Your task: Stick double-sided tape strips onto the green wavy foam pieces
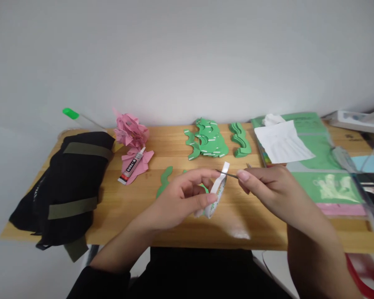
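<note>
My left hand (pixel 188 193) is closed on a roll of white double-sided tape (pixel 216 198), with a strip of it standing up at the top. Between the fingertips of my right hand (pixel 268 182) is a thin dark metal tool (pixel 229 174); its exact kind is hard to make out. The tool's tip meets the raised tape strip near my left index finger. Partly behind my left hand lies a green wavy cut-out (pixel 165 179). Farther back are a pile of green cut-outs with white strips (pixel 209 139) and a stack of plain green cut-outs (pixel 239 140).
A glue tube (pixel 131 167) rests on pink folded paper (pixel 146 160), beside a pink paper bundle (pixel 131 129). At left is a black bag (pixel 76 182) with olive straps. Green packets (pixel 318 145) with a white tissue (pixel 282 141) lie at right. A wall stands behind the table.
</note>
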Action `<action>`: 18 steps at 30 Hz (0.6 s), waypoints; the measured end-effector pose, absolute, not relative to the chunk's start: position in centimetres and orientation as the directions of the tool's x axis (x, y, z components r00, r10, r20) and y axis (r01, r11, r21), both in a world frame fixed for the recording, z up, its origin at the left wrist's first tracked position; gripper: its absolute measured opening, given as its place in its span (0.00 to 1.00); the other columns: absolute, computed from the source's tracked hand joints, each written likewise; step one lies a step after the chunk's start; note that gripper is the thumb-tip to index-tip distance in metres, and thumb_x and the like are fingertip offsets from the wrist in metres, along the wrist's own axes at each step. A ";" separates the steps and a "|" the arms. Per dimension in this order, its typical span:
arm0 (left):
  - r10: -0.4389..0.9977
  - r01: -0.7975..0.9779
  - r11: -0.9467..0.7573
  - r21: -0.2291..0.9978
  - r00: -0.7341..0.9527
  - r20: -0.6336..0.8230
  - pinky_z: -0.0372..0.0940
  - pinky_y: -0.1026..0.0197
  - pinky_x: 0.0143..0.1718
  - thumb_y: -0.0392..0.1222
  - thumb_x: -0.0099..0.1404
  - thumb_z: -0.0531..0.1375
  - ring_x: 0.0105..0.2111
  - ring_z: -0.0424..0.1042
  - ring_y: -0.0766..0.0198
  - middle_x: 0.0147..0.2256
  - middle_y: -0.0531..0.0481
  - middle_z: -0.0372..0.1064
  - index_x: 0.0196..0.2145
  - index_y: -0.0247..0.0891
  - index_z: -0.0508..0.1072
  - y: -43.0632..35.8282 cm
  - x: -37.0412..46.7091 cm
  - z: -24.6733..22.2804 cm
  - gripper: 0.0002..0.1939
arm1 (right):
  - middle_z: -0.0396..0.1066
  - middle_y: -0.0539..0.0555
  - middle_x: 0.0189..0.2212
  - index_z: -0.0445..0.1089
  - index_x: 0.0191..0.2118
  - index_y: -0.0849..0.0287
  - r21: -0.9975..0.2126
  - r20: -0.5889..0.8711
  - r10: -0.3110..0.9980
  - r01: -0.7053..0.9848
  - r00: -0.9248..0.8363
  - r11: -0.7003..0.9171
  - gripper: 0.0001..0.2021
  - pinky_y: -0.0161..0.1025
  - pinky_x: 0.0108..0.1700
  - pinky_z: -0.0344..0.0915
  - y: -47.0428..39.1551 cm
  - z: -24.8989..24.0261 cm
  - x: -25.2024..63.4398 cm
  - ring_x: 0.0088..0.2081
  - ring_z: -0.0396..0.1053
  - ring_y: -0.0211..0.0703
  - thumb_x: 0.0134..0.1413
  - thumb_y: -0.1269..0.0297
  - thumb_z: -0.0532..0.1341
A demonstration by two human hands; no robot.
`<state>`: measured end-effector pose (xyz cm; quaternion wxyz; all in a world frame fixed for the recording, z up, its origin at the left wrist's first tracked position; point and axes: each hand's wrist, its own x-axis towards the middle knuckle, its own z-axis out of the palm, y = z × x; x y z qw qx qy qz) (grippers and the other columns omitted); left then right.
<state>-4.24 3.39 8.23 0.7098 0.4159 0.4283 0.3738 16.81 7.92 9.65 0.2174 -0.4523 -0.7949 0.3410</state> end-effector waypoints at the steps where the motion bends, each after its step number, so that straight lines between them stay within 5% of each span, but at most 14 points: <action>1: 0.884 -0.169 0.379 0.910 0.358 -0.302 0.59 0.69 0.21 0.41 0.60 0.66 0.23 0.64 0.74 0.35 0.52 0.70 0.44 0.43 0.76 3.5 -4.3 8.2 0.13 | 0.44 0.45 0.15 0.50 0.16 0.57 -0.747 0.037 0.871 0.565 -0.490 0.349 0.30 0.34 0.18 0.46 7.9 9.6 16.8 0.18 0.45 0.32 0.64 0.42 0.49; 6: 0.875 -0.133 0.359 0.924 0.392 -0.284 0.59 0.68 0.21 0.43 0.61 0.66 0.22 0.63 0.73 0.33 0.52 0.70 0.47 0.44 0.75 3.4 -4.5 8.2 0.16 | 0.44 0.45 0.15 0.48 0.17 0.56 -0.742 0.058 0.885 0.573 -0.462 0.348 0.31 0.34 0.18 0.47 8.2 9.2 16.7 0.18 0.45 0.33 0.64 0.40 0.48; 10: 0.935 0.200 0.132 0.971 0.301 -0.189 0.64 0.64 0.27 0.43 0.64 0.62 0.26 0.66 0.67 0.34 0.51 0.71 0.52 0.45 0.74 3.4 -5.3 8.3 0.18 | 0.52 0.46 0.13 0.56 0.17 0.57 -0.657 0.128 0.907 0.651 -0.401 0.380 0.31 0.33 0.20 0.51 8.5 9.0 17.0 0.17 0.52 0.33 0.65 0.41 0.47; 14: 0.990 0.738 -0.130 0.662 0.128 0.051 0.66 0.56 0.42 0.41 0.69 0.54 0.36 0.72 0.59 0.40 0.45 0.74 0.58 0.41 0.70 6.8 -7.4 7.1 0.20 | 0.58 0.47 0.11 0.66 0.19 0.58 -0.554 0.223 0.894 0.703 -0.389 0.445 0.31 0.33 0.19 0.50 8.6 8.6 17.4 0.15 0.55 0.33 0.65 0.42 0.48; 16: 0.995 0.888 -0.094 0.450 0.092 0.028 0.66 0.54 0.47 0.36 0.69 0.52 0.41 0.73 0.56 0.42 0.43 0.75 0.62 0.40 0.66 9.7 -8.6 5.7 0.24 | 0.62 0.47 0.12 0.70 0.21 0.59 -0.506 0.264 0.877 0.716 -0.402 0.481 0.31 0.33 0.20 0.49 8.6 8.3 17.4 0.14 0.57 0.33 0.65 0.42 0.48; 18: 0.997 0.915 -0.062 0.399 0.073 -0.011 0.66 0.53 0.48 0.34 0.67 0.53 0.43 0.74 0.53 0.42 0.40 0.76 0.62 0.36 0.66 12.6 -9.5 4.1 0.25 | 0.64 0.48 0.12 0.71 0.22 0.59 -0.451 0.311 0.857 0.730 -0.412 0.515 0.31 0.33 0.20 0.48 8.6 8.0 17.3 0.13 0.58 0.33 0.66 0.43 0.48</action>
